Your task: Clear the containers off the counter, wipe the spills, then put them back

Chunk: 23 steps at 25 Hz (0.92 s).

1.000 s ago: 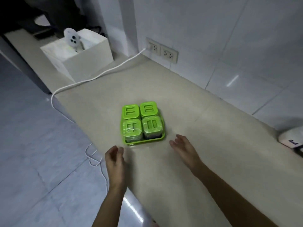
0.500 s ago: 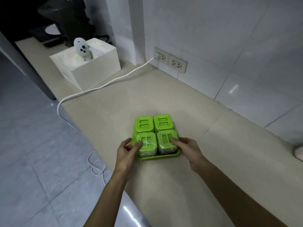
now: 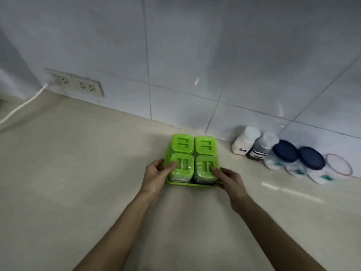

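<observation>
A green tray (image 3: 190, 184) carrying several square green-lidded containers (image 3: 205, 145) is near the back of the beige counter (image 3: 78, 173), close to the tiled wall. My left hand (image 3: 156, 174) grips the tray's left side, thumb on the near-left container. My right hand (image 3: 227, 178) grips the right side, thumb on the near-right container. To the right, against the wall, stand a white bottle (image 3: 245, 140), a grey-filled bottle (image 3: 261, 145) and two dark-blue-lidded jars (image 3: 285, 151) (image 3: 311, 158).
A pink ring (image 3: 339, 164) lies at the far right by the wall. A double wall socket (image 3: 76, 84) sits low at the left, with a white cable (image 3: 21, 106) running off to the left over the counter.
Both hands closed on the tray's sides, then carried it right and toward the wall. The view swung right: the white box left the frame, the bottles and jars came in.
</observation>
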Tool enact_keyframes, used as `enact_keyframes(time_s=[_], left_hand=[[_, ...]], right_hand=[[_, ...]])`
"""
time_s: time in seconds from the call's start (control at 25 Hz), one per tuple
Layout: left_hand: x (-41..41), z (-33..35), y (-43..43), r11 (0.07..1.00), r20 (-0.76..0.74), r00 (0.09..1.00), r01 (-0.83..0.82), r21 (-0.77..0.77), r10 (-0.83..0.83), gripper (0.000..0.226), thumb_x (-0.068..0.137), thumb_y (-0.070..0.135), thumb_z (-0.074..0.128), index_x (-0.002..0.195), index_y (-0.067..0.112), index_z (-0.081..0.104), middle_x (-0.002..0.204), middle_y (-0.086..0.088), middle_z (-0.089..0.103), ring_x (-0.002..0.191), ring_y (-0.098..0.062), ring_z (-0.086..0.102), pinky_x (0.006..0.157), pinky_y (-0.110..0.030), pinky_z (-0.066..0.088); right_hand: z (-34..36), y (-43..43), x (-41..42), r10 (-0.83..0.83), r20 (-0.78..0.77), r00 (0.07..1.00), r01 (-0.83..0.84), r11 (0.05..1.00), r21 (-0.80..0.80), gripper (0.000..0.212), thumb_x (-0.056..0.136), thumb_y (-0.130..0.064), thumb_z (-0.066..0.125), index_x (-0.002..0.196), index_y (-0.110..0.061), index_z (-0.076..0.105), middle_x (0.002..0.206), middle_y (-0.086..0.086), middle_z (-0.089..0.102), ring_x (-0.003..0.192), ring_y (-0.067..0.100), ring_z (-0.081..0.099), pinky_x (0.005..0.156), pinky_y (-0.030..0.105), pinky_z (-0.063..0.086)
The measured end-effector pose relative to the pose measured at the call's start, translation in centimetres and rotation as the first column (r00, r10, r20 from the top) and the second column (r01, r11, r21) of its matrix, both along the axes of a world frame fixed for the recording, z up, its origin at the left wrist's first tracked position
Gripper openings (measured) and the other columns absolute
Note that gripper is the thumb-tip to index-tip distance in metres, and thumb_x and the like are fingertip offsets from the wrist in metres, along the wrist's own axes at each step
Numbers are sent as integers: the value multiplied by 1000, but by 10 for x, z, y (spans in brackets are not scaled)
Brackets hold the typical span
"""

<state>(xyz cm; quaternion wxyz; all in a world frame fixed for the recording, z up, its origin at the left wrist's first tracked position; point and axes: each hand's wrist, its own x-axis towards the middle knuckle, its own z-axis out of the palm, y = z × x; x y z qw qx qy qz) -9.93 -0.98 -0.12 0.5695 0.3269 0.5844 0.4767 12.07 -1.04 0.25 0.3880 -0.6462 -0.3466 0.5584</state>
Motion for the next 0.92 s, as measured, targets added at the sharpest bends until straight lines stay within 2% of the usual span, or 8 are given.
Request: enact_keyframes(time_s=[0.08, 0.16, 0.28, 0.48, 0.72, 0.84, 0.88, 0.92], left_hand=[[22, -8, 29, 998, -18, 998, 65, 13, -64, 13, 82, 15, 72, 94, 11, 68, 91, -5, 72, 75, -6, 68, 65, -11, 51], [39, -18, 52, 995, -33, 995, 98, -6, -98, 14, 83, 18, 72, 91, 7, 70, 86, -6, 72, 76, -15, 66, 67, -16, 53], [54, -29, 77, 991, -41, 990, 137, -9, -137, 27, 83, 22, 72, 97, -1, 71, 93, -13, 73, 83, -21, 66, 81, -30, 52], [61, -33, 101, 983, -36, 983, 182, -2, -182, 28, 85, 26, 69, 101, 2, 71, 98, -11, 74, 82, -16, 70, 80, -26, 54], [64, -37, 110, 973, -162, 961, 229, 23, -222, 38, 84, 45, 66, 90, 7, 72, 93, -10, 75, 91, -25, 71, 91, -41, 54], [60, -32, 93, 989, -372, 921, 142, 38, -118, 66, 84, 61, 52, 93, -3, 65, 97, -24, 69, 95, -37, 65, 90, -49, 52], [57, -35, 65, 993, -442, 896, 83, 80, -39, 66, 89, 57, 47, 99, -6, 62, 104, -28, 63, 99, -40, 61, 91, -46, 48], [57, -37, 47, 991, -512, 859, 87, 100, -24, 64, 94, 53, 43, 108, -7, 60, 110, -28, 59, 103, -39, 58, 94, -39, 44]], right_hand=[[5, 20, 26, 4, 30, 1000, -3, 1000, -17, 34, 77, -36, 74, 92, -6, 71, 94, 9, 74, 85, 20, 66, 93, 40, 50], [5, 36, 45, 7, 63, 998, -6, 1000, -29, 24, 81, -33, 71, 84, -9, 70, 88, 7, 72, 78, 16, 62, 86, 36, 50], [-8, 51, 60, -28, 59, 998, 30, 999, -23, 31, 79, -38, 72, 87, -8, 70, 92, 10, 71, 80, 17, 61, 82, 32, 48], [-19, 63, 60, -115, 64, 991, 115, 993, 8, 39, 80, -41, 70, 95, -6, 69, 94, 8, 70, 83, 17, 60, 84, 32, 48], [-15, 68, 61, -103, 101, 990, 99, 994, 43, 31, 85, -39, 66, 93, -10, 66, 90, 3, 68, 84, 17, 61, 79, 29, 48], [-9, 50, 64, -101, 388, 916, 80, 994, 70, 61, 81, -65, 54, 104, -10, 64, 99, 7, 65, 95, 24, 59, 85, 35, 49], [-10, 29, 67, -60, 608, 792, 30, 998, 60, 74, 78, -72, 49, 116, -9, 60, 114, 13, 62, 106, 29, 56, 92, 41, 47], [-12, 14, 71, 7, 795, 607, -46, 999, 26, 79, 79, -73, 46, 126, -10, 53, 126, 15, 55, 115, 32, 51, 98, 44, 44]])
